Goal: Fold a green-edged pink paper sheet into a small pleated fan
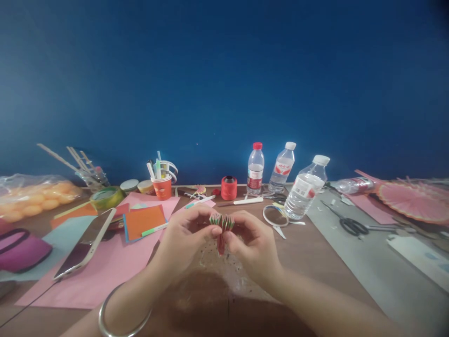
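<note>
A small pleated paper piece (pixel 220 242), reddish with green and pale folded edges, is held up between both hands over the brown table (pixel 199 299). My left hand (pixel 187 234) pinches its left side between thumb and fingers, with a silver bangle on the wrist. On the right side, my right hand (pixel 254 243) grips the folds the same way. The folds spread into two bunches at the top and narrow toward the bottom. Just behind the hands stands a red spool (pixel 229 188), near a white-handled tool (pixel 248 201).
Three water bottles (pixel 303 189) stand behind right, near a tape roll (pixel 275 216). Scissors (pixel 352 226) and a pink paper fan (pixel 410 201) lie right. At left are a phone (pixel 86 243), pink paper (pixel 119 262), orange sheets (pixel 144 222) and a pen cup (pixel 162 188).
</note>
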`<state>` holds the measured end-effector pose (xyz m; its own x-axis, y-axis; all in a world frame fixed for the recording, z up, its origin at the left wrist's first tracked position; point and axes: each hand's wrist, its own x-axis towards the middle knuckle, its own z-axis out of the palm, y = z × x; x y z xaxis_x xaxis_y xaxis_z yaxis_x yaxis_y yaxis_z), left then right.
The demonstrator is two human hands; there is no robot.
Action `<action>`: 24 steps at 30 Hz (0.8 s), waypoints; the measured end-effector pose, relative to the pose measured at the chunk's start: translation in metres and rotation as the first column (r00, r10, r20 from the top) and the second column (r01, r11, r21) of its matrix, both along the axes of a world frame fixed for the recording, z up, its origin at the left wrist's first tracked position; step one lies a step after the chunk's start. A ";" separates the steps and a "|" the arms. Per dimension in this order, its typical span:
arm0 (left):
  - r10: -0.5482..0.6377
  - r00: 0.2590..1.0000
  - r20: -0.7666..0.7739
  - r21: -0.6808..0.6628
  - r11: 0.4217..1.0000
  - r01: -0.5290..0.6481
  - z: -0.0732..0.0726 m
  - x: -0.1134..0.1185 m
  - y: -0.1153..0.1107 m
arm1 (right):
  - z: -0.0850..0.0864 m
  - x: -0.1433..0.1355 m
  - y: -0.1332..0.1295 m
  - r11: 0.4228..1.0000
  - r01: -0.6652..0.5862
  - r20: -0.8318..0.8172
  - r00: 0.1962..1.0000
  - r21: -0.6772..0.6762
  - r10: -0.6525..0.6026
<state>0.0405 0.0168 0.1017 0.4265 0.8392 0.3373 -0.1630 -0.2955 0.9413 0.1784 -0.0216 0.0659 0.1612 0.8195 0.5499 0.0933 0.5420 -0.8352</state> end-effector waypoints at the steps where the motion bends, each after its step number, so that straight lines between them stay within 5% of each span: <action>1: -0.001 1.000 0.008 -0.007 1.000 0.001 0.000 0.000 0.000 | 0.000 0.000 0.000 1.000 -0.007 -0.011 1.000 -0.009 0.007; 24: 0.025 1.000 0.007 0.013 1.000 -0.025 0.000 0.001 -0.002 | 0.004 0.004 -0.004 1.000 -0.024 0.055 0.998 0.000 0.024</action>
